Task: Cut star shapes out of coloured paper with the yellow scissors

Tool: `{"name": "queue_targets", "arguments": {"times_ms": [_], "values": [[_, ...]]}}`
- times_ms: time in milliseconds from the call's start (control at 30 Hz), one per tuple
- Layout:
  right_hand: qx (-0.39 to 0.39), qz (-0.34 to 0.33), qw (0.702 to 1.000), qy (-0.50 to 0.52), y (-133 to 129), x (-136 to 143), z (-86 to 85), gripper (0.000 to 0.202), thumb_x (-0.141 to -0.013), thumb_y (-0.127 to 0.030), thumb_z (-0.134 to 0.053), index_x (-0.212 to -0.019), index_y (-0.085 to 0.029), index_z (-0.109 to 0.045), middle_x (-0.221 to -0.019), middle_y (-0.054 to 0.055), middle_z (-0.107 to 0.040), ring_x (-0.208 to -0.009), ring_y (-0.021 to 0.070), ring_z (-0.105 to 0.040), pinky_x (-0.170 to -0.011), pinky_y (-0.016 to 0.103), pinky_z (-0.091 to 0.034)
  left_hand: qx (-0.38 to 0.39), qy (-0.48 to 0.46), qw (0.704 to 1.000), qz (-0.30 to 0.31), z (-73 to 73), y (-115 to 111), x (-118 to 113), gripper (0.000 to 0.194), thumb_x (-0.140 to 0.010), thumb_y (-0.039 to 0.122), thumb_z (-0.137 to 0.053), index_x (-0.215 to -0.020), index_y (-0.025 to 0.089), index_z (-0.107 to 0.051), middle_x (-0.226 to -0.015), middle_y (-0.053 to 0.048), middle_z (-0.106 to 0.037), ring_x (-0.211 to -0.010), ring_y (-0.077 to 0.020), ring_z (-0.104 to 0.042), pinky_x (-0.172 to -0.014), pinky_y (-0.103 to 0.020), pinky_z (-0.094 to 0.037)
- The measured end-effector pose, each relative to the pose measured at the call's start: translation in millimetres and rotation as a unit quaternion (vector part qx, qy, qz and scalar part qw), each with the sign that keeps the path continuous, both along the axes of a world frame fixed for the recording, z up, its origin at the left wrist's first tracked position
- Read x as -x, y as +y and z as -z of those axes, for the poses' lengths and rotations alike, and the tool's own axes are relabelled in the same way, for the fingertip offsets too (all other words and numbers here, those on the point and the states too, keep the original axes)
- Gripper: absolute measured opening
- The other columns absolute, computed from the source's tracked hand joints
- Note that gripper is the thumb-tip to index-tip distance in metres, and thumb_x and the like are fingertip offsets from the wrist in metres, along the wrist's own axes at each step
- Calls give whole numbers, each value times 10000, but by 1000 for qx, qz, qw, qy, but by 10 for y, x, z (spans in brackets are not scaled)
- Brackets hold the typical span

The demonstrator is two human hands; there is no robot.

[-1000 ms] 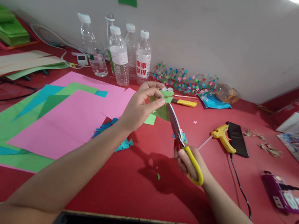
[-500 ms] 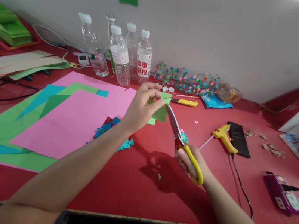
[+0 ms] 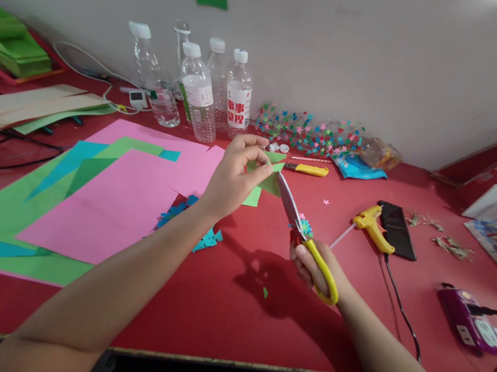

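My left hand (image 3: 239,175) pinches a small piece of green paper (image 3: 271,183) above the red table, thumb against fingers. In my right hand (image 3: 311,264) is a pair of scissors (image 3: 290,202) with yellow handles, pointing up and to the left. The blade tips are at the right edge of the green paper; I cannot tell whether they touch it. A tiny green scrap (image 3: 265,292) lies on the table below. Beneath my left forearm are blue paper cut-outs (image 3: 207,241), partly hidden. Small star cut-outs (image 3: 306,225) lie behind the scissors.
Large pink sheets (image 3: 108,208) and green sheets cover the left side. Several plastic bottles (image 3: 200,100) stand by the wall, beside a star-filled bottle (image 3: 308,132) lying down. A yellow cutter (image 3: 310,170), glue gun (image 3: 374,228), phone (image 3: 399,229) and purple device (image 3: 472,322) lie around the right.
Less of the green paper shows below my left fingers now, and it has tilted. Both hands keep nearly the same position and hold the same things.
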State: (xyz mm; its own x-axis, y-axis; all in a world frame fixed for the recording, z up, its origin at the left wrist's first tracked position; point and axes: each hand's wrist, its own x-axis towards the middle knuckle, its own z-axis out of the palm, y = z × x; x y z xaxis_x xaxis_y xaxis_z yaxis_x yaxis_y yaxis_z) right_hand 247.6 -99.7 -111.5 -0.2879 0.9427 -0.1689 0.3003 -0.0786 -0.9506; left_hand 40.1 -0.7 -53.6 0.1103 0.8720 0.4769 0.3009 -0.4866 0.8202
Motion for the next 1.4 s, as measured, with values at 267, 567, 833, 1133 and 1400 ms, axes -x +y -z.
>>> {"name": "queue_targets", "arguments": {"times_ms": [267, 567, 833, 1133, 1400], "values": [[-9, 6, 1000, 1, 13, 20, -20, 578, -789, -781, -438, -620, -230, -394, -370, -75, -373, -332, 77, -346, -390, 241, -338, 6, 41, 999, 13, -12, -13, -22, 100, -803, 187, -591, -703, 194, -579, -1209, -71, -556, -1217, -227, -509, -1110, -424, -323], [11, 34, 999, -4, 5, 58, -56, 506, -804, -696, -467, -620, -239, -356, -376, -96, -356, -310, 66, -324, -378, 234, -355, 12, 38, 998, 45, -40, -2, 22, 99, -809, 206, -592, -712, 196, -575, -1214, -68, -558, -1233, -222, -503, -1128, -431, -308], [31, 43, 998, -13, -12, 62, -74, 405, -820, -589, -472, -647, -235, -376, -389, -107, -353, -301, 63, -322, -375, 229, -362, 10, 50, 997, 55, -67, -2, 48, 75, -803, 211, -598, -729, 197, -590, -1211, -65, -564, -1233, -224, -505, -1128, -440, -302], [44, 57, 997, -31, -16, 71, -84, 335, -816, -504, -480, -635, -239, -382, -354, -104, -354, -289, 69, -322, -365, 219, -361, 17, 41, 997, 64, -72, 32, 91, 98, -800, 262, -620, -730, 194, -613, -1195, -63, -586, -1224, -238, -516, -1116, -448, -324], [36, 69, 997, -24, -8, 79, -92, 316, -828, -477, -451, -632, -232, -415, -347, -100, -359, -285, 73, -321, -358, 213, -352, 34, -4, 995, 93, -2, 59, 74, 65, -799, 276, -646, -785, 214, -659, -1359, -48, -538, -1305, -237, -469, -1144, -478, -293]]}}
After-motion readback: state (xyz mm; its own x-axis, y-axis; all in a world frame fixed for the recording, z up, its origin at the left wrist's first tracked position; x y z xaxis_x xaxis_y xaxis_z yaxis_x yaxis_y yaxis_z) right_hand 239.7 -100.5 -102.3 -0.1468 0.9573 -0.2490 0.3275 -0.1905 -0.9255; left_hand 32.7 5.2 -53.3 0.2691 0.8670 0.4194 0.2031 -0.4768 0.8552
